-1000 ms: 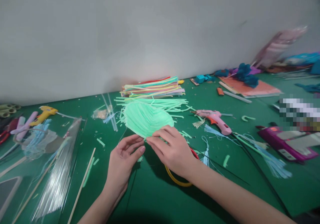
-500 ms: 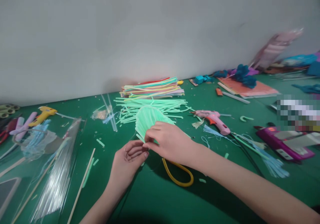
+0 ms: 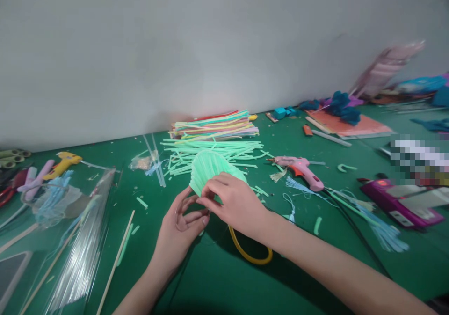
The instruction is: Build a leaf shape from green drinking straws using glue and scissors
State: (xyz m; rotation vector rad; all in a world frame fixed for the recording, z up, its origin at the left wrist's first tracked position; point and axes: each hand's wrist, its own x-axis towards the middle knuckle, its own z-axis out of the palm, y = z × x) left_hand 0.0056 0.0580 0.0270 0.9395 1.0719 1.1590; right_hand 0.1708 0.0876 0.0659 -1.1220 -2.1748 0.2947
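Note:
A mint-green ribbed, fan-shaped piece [image 3: 208, 167], built from fuzzy pipe cleaners laid side by side, is held up above the table. My left hand [image 3: 180, 226] is closed at its lower left edge, the index finger stretched up against it. With bent fingers and thumb, my right hand [image 3: 231, 202] pinches the lower edge and covers much of the piece. What lies between the two sets of fingertips is hidden. Below my right hand a yellow loop [image 3: 252, 257] shows, its upper end out of sight. Mint-green pipe cleaners [image 3: 238, 149] lie loose behind the piece.
Mixed-colour pipe cleaners [image 3: 213, 127] are stacked by the wall. To the right are a pink glue gun [image 3: 303, 169], blue tassels [image 3: 389, 233] and a purple device [image 3: 393, 202]. On the left are a yellow glue gun [image 3: 65, 163], clear plastic sleeves [image 3: 82, 249] and a thin wooden stick [image 3: 115, 263].
My left index finger has risen against the fan-shaped piece's edge. The strip end that stuck out there no longer shows. My right hand has barely shifted, and the view has moved slightly.

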